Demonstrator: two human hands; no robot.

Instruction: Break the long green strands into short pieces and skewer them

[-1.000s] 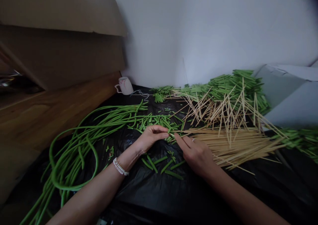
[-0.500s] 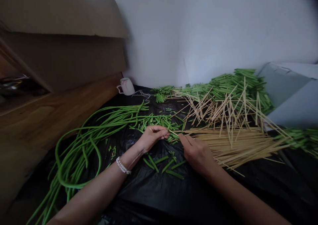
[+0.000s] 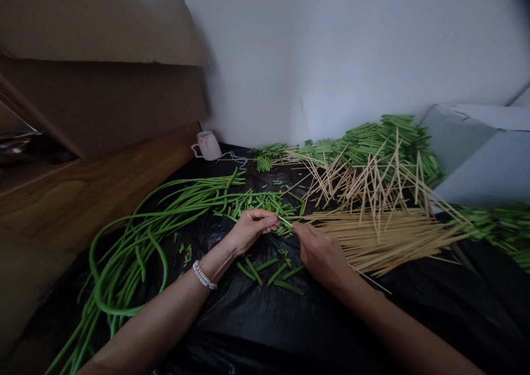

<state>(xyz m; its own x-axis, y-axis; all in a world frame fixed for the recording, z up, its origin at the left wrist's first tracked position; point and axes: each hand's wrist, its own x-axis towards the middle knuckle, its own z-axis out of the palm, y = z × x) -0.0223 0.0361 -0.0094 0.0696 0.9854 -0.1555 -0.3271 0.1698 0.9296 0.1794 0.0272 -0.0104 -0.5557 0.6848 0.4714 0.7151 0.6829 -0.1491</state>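
My left hand [image 3: 255, 228], with a beaded bracelet at its wrist, is closed in a pinch above a heap of cut green bean pieces [image 3: 260, 201]. A thin bamboo skewer [image 3: 285, 221] spans the short gap between my hands, one end meeting the left fingertips. What else lies in that pinch is hidden. My right hand [image 3: 321, 251] grips the skewer from the other side, fingers curled. Several longer bean pieces [image 3: 275, 274] lie on the black plastic sheet [image 3: 248, 325] below my hands. Right of them is a pile of loose bamboo skewers [image 3: 389, 234].
Whole long beans [image 3: 124, 253] sprawl at the left. Skewers loaded with bean pieces [image 3: 372, 143] are stacked at the back, bare ends toward me. A white mug [image 3: 208, 146] stands by the wall, near a cardboard box [image 3: 103, 93]. At the right is a pale box [image 3: 476, 159].
The right hand has drawn slightly closer to the left hand, so less of the skewer shows between them. The whole view has shifted a little; the left hand keeps its pinch.
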